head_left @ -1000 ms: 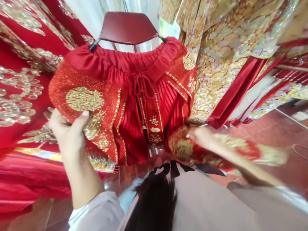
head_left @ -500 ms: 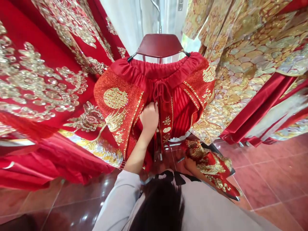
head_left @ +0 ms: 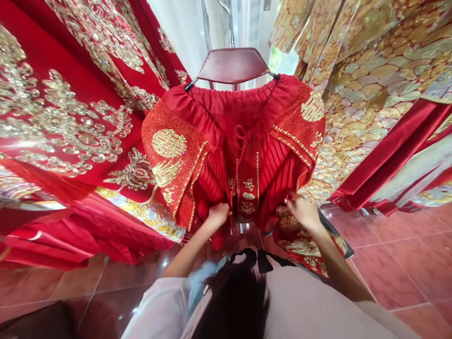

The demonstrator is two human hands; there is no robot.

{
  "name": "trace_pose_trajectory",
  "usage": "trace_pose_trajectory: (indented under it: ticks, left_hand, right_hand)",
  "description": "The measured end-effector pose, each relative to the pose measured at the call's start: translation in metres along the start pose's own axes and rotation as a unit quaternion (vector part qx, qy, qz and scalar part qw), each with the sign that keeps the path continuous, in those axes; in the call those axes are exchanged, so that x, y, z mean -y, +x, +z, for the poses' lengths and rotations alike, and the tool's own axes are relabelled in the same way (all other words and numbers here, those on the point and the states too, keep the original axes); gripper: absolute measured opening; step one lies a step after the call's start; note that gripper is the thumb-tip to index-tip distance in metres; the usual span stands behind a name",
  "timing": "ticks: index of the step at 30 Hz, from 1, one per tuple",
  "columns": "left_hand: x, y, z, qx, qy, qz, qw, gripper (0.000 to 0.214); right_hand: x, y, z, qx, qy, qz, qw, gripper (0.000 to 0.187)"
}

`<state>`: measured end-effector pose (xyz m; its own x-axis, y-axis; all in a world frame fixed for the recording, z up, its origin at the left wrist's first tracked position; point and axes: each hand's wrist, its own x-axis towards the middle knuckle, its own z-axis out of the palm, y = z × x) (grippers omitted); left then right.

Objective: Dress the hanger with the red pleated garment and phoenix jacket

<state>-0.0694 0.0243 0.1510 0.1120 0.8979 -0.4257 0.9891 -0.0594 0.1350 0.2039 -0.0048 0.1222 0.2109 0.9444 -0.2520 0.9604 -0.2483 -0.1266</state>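
Observation:
A red skirt [head_left: 247, 162] with gold embroidery and pleats hangs by its gathered waistband from a dark red hanger [head_left: 231, 66]. A looped red drawstring [head_left: 241, 134] shows at the middle of the waistband, its thin cords trailing down the front. My left hand [head_left: 219, 215] is closed at the lower part of these cords, seemingly gripping one. At the skirt's lower right edge, my right hand [head_left: 303, 212] has its fingers curled, and what they pinch, if anything, is unclear. Just beneath that hand lies a red and gold embroidered piece [head_left: 298, 238].
Red gowns with silver beading [head_left: 81, 127] hang close on the left. Gold scale-patterned garments [head_left: 363, 89] and red velvet cloth [head_left: 379, 157] hang on the right. A metal hook [head_left: 229, 21] rises above the hanger. Below is reddish tiled floor [head_left: 399, 256].
My left hand has moved down from just below the bow, which now looks smaller and looser. My right hand has risen from beside the embroidered piece to the skirt's right edge.

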Motion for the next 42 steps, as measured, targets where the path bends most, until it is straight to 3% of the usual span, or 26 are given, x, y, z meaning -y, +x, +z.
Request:
trace_pose_trajectory:
  ticks: [1,2,4,5,6,8,10,12,16,19,21,22,23,25,28,30,32,35,37,39,41,42]
  left_hand:
    - [-0.001,-0.004,-0.014,0.002,-0.002,0.024,1.000,0.022]
    - [-0.004,-0.009,-0.031,-0.013,-0.008,0.062,0.998,0.025]
    - [-0.011,-0.021,-0.072,-0.086,-0.028,0.155,0.984,0.029]
    - [-0.016,-0.026,-0.093,-0.192,-0.041,0.219,0.956,0.029]
    - [-0.021,-0.029,-0.112,-0.300,-0.035,0.254,0.919,0.030]
    - [-0.029,-0.032,-0.141,-0.457,-0.008,0.245,0.855,0.039]
    - [-0.033,-0.029,-0.154,-0.507,0.019,0.203,0.837,0.042]
    - [-0.031,-0.024,-0.151,-0.490,0.038,0.206,0.846,0.032]
    - [-0.019,-0.026,-0.118,-0.393,0.106,0.318,0.856,0.011]
    - [-0.010,-0.038,-0.100,-0.310,0.164,0.369,0.860,0.014]
    - [-0.006,-0.047,-0.101,-0.287,0.173,0.388,0.859,0.022]
    - [-0.005,-0.051,-0.105,-0.289,0.165,0.395,0.856,0.025]
    - [-0.005,-0.053,-0.109,-0.300,0.153,0.396,0.854,0.025]
    - [-0.009,-0.054,-0.119,-0.345,0.138,0.367,0.853,0.019]
    - [-0.018,-0.046,-0.127,-0.410,0.161,0.265,0.858,0.025]
    - [-0.023,-0.037,-0.126,-0.415,0.188,0.226,0.861,0.024]
    - [-0.022,-0.029,-0.125,-0.408,0.195,0.228,0.862,0.021]
    - [-0.015,-0.025,-0.124,-0.404,0.164,0.252,0.864,0.026]
    - [-0.008,-0.026,-0.125,-0.394,0.136,0.264,0.870,0.024]
    - [-0.004,-0.030,-0.127,-0.381,0.109,0.278,0.875,0.024]
    - [-0.002,-0.034,-0.127,-0.376,0.096,0.296,0.873,0.026]
    - [-0.002,-0.038,-0.127,-0.380,0.096,0.303,0.868,0.027]
  right_hand:
    - [0.007,0.003,-0.017,-0.053,0.026,-0.035,0.998,0.044]
    - [0.017,0.005,-0.035,-0.146,0.072,-0.093,0.982,0.045]
    - [0.041,0.010,-0.073,-0.329,0.154,-0.241,0.900,0.044]
    - [0.054,0.012,-0.091,-0.383,0.171,-0.303,0.856,0.043]
    - [0.068,0.014,-0.108,-0.410,0.170,-0.356,0.823,0.043]
    - [0.092,0.019,-0.138,-0.417,0.146,-0.434,0.785,0.044]
    - [0.111,0.028,-0.157,-0.398,0.119,-0.481,0.772,0.049]
    - [0.122,0.039,-0.167,-0.372,0.106,-0.503,0.773,0.056]
    - [0.124,0.049,-0.159,-0.352,0.098,-0.528,0.767,0.063]
    - [0.118,0.036,-0.142,-0.374,0.083,-0.569,0.727,0.057]
    - [0.116,0.021,-0.131,-0.382,0.067,-0.597,0.703,0.051]
    - [0.116,0.013,-0.126,-0.380,0.057,-0.595,0.706,0.048]
    - [0.117,0.007,-0.122,-0.374,0.047,-0.577,0.725,0.046]
    - [0.121,-0.003,-0.114,-0.355,0.029,-0.492,0.794,0.043]
    - [0.133,-0.005,-0.105,-0.324,0.041,-0.338,0.883,0.034]
    - [0.142,-0.002,-0.100,-0.303,0.086,-0.293,0.903,0.029]
    - [0.150,0.002,-0.093,-0.278,0.159,-0.280,0.905,0.030]
    - [0.160,0.009,-0.081,-0.246,0.336,-0.284,0.864,0.028]
    - [0.164,0.013,-0.073,-0.202,0.492,-0.283,0.798,0.023]
    - [0.165,0.016,-0.068,-0.109,0.639,-0.259,0.716,0.026]
    - [0.164,0.018,-0.065,0.003,0.728,-0.231,0.646,0.033]
    - [0.162,0.019,-0.063,0.044,0.747,-0.224,0.624,0.035]
